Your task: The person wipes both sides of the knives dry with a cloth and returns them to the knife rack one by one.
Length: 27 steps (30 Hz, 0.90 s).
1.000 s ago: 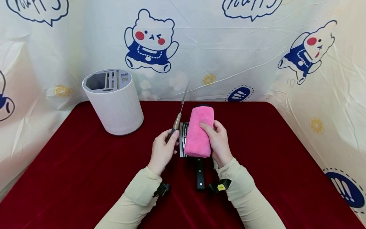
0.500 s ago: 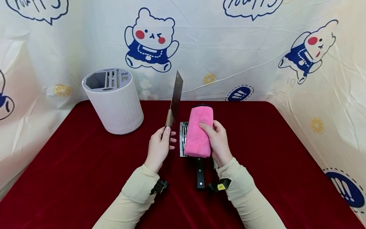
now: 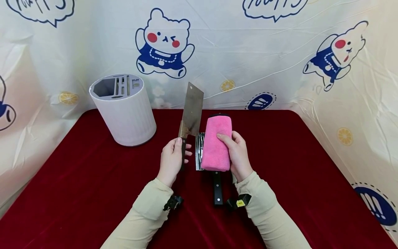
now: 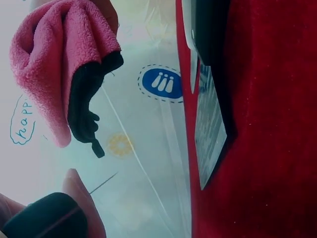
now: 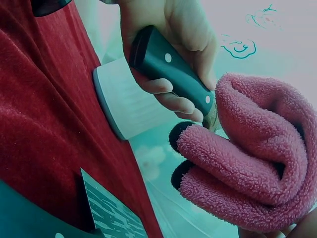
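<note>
My left hand point(image 3: 170, 159) grips the black riveted handle of a cleaver point(image 3: 193, 109). Its broad blade points up and away, flat side facing the head camera, with a brownish patch near the handle. In the right wrist view, fingers curl round that handle point(image 5: 171, 69). My right hand point(image 3: 238, 155) holds a folded pink towel point(image 3: 216, 143) with dark edging, thumb on top, just right of the blade. Beneath the towel in the head view lies a second cleaver point(image 3: 199, 157), its black handle toward me and much of its blade hidden. The left wrist view shows its streaked blade point(image 4: 210, 129).
A white cylindrical knife block point(image 3: 125, 117) with a grey slotted top stands at the back left. Dark red cloth point(image 3: 93, 193) covers the table. Behind it hangs a pale curtain point(image 3: 217, 45) printed with bears.
The cleaver in my left hand has turned from edge-on to showing its flat side, and that hand has shifted slightly left. My right hand and the towel stay nearly still.
</note>
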### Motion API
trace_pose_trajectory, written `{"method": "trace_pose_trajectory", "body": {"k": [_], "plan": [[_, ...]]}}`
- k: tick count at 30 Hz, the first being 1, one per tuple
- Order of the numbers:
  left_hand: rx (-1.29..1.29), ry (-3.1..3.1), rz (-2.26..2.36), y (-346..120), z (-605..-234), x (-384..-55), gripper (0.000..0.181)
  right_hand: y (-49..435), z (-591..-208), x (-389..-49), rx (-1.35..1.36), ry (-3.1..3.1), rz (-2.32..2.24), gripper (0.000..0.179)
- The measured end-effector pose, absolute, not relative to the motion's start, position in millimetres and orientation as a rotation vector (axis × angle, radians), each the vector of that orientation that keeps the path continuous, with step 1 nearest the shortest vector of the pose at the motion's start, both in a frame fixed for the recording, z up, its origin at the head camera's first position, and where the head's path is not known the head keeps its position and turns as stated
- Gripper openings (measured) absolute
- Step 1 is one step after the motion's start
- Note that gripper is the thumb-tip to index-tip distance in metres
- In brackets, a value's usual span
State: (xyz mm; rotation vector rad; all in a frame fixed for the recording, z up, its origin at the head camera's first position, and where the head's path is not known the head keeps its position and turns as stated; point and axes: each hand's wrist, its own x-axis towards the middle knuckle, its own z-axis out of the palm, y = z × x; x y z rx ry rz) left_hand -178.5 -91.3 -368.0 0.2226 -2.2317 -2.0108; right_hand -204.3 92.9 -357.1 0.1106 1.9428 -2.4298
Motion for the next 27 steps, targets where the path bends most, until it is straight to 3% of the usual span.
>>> {"method": "trace_pose_trajectory", "body": {"k": [27], "plan": [[0.256,-2.174,-2.059,-95.3,-369.4,-180.6,0.038,95.2,-356.7,-206.0,0.118,1.947,-2.452,0.021]]}}
